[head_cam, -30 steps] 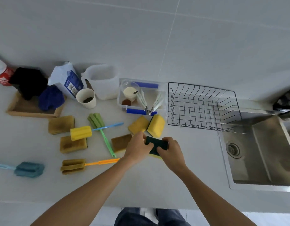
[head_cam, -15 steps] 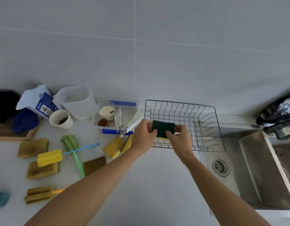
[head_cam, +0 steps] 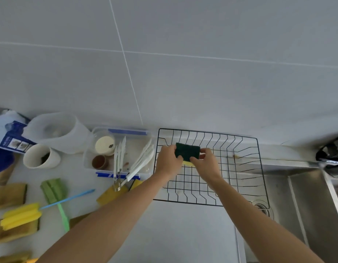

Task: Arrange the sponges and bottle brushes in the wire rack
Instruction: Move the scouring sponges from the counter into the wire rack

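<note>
Both hands hold a sponge (head_cam: 187,151) with a dark green scouring top and a yellow underside over the left part of the black wire rack (head_cam: 246,168). My left hand (head_cam: 169,160) grips its left end and my right hand (head_cam: 205,162) grips its right end. On the counter to the left lie a yellow-headed brush with a blue handle (head_cam: 22,215), a green brush (head_cam: 56,194), brownish sponges (head_cam: 9,192) and two yellow sponges (head_cam: 111,193), partly hidden by my left forearm.
A clear plastic box with white tongs (head_cam: 126,160) stands just left of the rack. Behind it sit a white jug (head_cam: 60,131), a paper cup (head_cam: 41,158) and a blue-and-white bag (head_cam: 8,135). The steel sink (head_cam: 307,205) lies to the right.
Both hands lifted the green-topped sponge from the counter and carried it right and away, to above the wire rack. The view has turned toward the rack.
</note>
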